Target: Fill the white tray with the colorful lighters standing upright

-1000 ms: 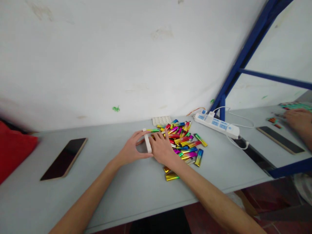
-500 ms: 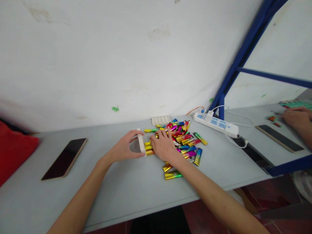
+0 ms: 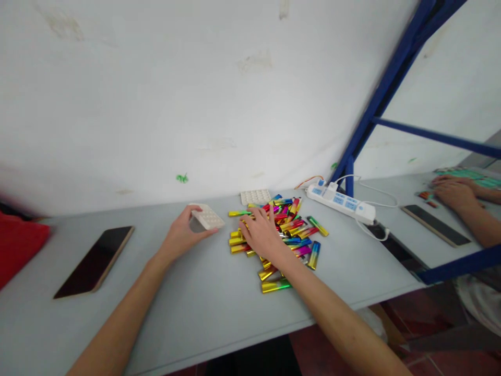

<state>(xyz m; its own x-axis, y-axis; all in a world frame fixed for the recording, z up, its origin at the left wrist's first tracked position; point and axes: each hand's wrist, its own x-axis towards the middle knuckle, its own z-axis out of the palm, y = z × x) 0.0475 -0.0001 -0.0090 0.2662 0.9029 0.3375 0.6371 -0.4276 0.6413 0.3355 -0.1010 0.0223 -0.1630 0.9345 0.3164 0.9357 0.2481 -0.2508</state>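
Observation:
My left hand (image 3: 183,234) grips a small white tray (image 3: 208,216) by its opposite edges, thumb at the near side and fingers at the far side. The tray is tilted, with rows of small cells facing up. My right hand (image 3: 261,232) is over the left part of a pile of shiny metallic lighter casings (image 3: 291,225), gold blending into red, green, blue and purple. Its thumb and forefinger bend down onto gold-ended casings, while an outer finger is raised. What lies under the palm is hidden. Several gold casing ends (image 3: 236,242) stick out left of my right hand.
A second white tray (image 3: 255,197) lies behind the pile by the wall. A power strip (image 3: 340,202) with cables sits right, beside a blue metal frame (image 3: 360,125). A phone (image 3: 96,261) and red cloth (image 3: 21,245) are left. Another person's hands (image 3: 456,190) show far right.
My left hand has drawn the tray left and away from the casings, tipping it from upright so its cells show. My right hand stays on the pile. The view has shifted slightly.

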